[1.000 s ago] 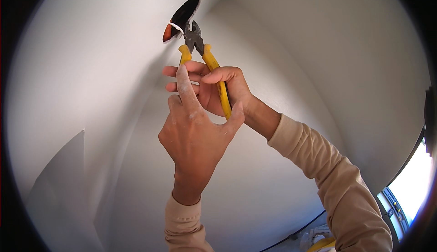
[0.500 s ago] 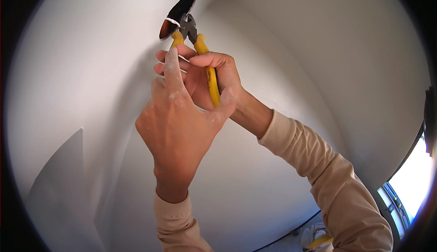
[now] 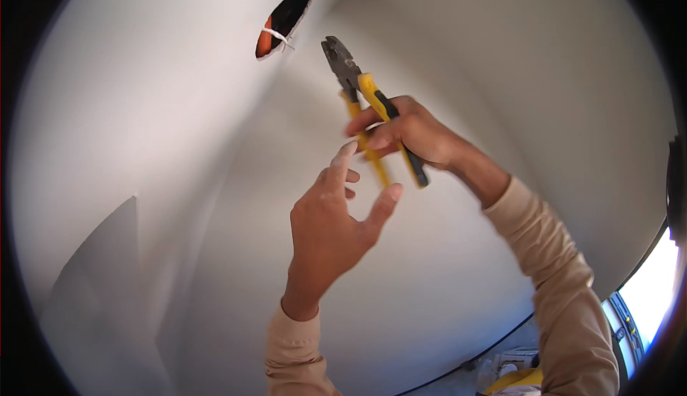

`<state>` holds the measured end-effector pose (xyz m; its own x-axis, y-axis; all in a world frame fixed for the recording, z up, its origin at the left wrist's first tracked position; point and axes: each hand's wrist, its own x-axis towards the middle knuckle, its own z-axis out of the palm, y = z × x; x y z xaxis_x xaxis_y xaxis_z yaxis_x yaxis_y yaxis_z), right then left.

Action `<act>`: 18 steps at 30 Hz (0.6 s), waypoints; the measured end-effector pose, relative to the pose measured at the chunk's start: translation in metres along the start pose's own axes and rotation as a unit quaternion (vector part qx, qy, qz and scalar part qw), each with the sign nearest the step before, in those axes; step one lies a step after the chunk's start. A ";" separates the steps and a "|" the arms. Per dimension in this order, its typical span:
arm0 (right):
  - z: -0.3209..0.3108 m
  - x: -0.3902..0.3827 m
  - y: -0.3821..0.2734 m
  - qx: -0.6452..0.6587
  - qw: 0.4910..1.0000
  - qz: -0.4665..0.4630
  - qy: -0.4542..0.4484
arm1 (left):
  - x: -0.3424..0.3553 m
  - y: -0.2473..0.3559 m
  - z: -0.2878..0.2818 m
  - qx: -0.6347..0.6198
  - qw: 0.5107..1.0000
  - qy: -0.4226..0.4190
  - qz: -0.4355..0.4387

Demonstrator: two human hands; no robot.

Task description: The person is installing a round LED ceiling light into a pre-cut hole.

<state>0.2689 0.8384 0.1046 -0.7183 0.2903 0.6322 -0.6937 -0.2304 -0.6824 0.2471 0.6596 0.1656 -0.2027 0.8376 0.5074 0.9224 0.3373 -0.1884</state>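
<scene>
At my five o'clock I had a small patch of bluish-grey floor in view. A dark cable ran across it, from near six o'clock up toward four. Near the cable, at five, lay a yellow thing beside whitish, partly clear items, too small to make out.

Open air between hole and pliers: passable. Hole's lower part obstructed by 2 items, white strand and orange piece; upper part dark, depth unclear. Approach from lower right blocked by right hand gripping pliers; from below, by left hand.
</scene>
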 end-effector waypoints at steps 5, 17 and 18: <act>-0.031 0.021 -0.004 -0.801 0.482 -0.289 0.204 | 0.050 -0.048 -0.001 -0.259 0.965 0.032 -0.002; -0.017 0.044 -0.091 -0.889 0.157 -0.371 0.217 | 0.140 -0.035 0.024 -0.670 0.729 0.139 0.017; -0.019 0.044 -0.093 -0.891 0.154 -0.369 0.216 | 0.142 -0.034 0.024 -0.672 0.728 0.137 0.019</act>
<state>0.3028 0.8901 0.1894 -0.1399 -0.2505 0.9579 0.8138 0.5220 0.2554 0.1791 0.7778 0.2236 -0.2657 0.6555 0.7069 0.4520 -0.5630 0.6919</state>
